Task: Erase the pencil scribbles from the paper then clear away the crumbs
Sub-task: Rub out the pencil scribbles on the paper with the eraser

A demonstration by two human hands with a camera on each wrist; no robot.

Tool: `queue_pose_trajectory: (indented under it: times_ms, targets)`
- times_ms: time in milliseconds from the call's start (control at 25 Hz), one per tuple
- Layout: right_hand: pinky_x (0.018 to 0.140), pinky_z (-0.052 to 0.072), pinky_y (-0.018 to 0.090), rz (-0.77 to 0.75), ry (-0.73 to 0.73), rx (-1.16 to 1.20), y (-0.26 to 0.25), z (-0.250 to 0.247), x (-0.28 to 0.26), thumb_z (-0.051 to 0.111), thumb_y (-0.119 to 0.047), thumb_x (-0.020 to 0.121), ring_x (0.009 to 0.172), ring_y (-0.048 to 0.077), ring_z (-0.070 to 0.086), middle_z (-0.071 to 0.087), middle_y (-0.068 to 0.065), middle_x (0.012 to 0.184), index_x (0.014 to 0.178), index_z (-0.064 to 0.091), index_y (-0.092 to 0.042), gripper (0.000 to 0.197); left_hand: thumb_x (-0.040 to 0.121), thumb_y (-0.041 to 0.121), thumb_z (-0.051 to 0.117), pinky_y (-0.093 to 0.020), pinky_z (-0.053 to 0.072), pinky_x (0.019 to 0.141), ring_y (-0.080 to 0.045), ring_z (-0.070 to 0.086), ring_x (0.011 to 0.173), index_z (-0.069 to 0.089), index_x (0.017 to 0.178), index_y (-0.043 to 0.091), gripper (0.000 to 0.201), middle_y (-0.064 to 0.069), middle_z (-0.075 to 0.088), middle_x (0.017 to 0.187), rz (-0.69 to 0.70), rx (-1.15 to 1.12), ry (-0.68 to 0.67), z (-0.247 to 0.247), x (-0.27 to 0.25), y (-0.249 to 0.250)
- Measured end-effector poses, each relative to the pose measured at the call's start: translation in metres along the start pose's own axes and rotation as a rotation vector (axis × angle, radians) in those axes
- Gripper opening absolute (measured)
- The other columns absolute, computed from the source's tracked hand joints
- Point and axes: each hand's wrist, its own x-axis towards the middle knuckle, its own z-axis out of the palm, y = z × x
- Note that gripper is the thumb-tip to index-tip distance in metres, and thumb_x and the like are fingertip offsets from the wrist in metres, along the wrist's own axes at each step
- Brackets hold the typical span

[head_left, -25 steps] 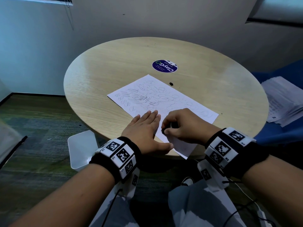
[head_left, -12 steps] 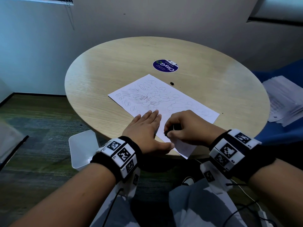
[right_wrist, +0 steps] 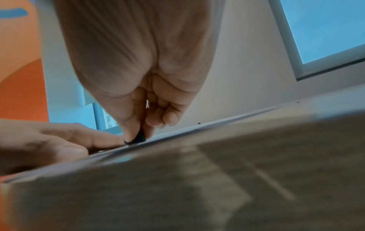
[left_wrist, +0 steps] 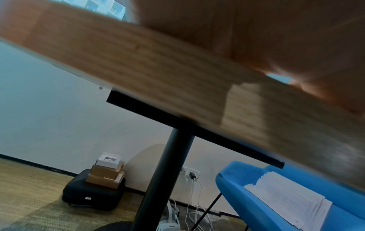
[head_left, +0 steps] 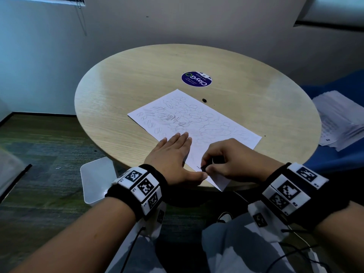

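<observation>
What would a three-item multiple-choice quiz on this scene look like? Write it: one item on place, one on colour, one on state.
1. Where does the paper lie?
A. On the round wooden table
B. On the floor
C. On the blue chair

2. What colour is the round sticker?
A. Red
B. Dark blue
C. Yellow

3. What is the left hand doing?
A. Gripping a cup
B. Pressing flat on the paper
C. Hanging off the table

Answers: 1 A, the sheet rests on the tabletop. 2 B, it is dark blue with white lettering. 3 B, its fingers lie straight on the sheet while the right hand pinches a dark eraser.
</observation>
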Motion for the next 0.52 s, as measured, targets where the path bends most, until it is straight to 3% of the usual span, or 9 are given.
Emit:
queue_pose_trajectory:
  times_ms: [160, 320, 520]
  targets:
    - [0.07, 0.041, 0.022, 0.019, 0.151, -0.031, 0.006, 0.0, 0.007, 0.071, -0.015, 0.082, 0.074, 0.003, 0.057, 0.067, -0.01, 0.084, 0.084, 0.074, -0.024, 0.01, 0.075, 0.085, 0.045, -0.034, -0.007, 0.122, -0.002, -0.015, 0.148, -0.002, 0.158, 0.027, 0.113, 0.013, -0.014, 0.164, -0.003, 0.008, -0.003, 0.001, 0.0, 0.0]
    - [0.078, 0.05, 0.028, -0.014, 0.028, 0.047, -0.001, 0.005, 0.001, 0.072, -0.014, 0.081, 0.084, 0.008, 0.063, 0.069, -0.009, 0.086, 0.086, 0.075, -0.023, 0.011, 0.077, 0.084, 0.042, -0.034, -0.007, 0.122, -0.001, -0.016, 0.148, -0.002, 0.158, 0.028, 0.108, 0.014, -0.014, 0.163, -0.001, 0.002, 0.003, 0.001, -0.001, 0.0]
    - [0.085, 0.051, 0.034, 0.03, 0.078, 0.104, 0.003, 0.003, -0.004, 0.073, -0.014, 0.08, 0.088, 0.007, 0.064, 0.071, -0.009, 0.085, 0.084, 0.075, -0.023, 0.01, 0.092, 0.07, 0.035, -0.033, -0.009, 0.122, -0.006, -0.015, 0.15, 0.001, 0.159, 0.027, 0.087, 0.009, -0.011, 0.165, -0.004, 0.007, 0.025, 0.0, 0.001, -0.001]
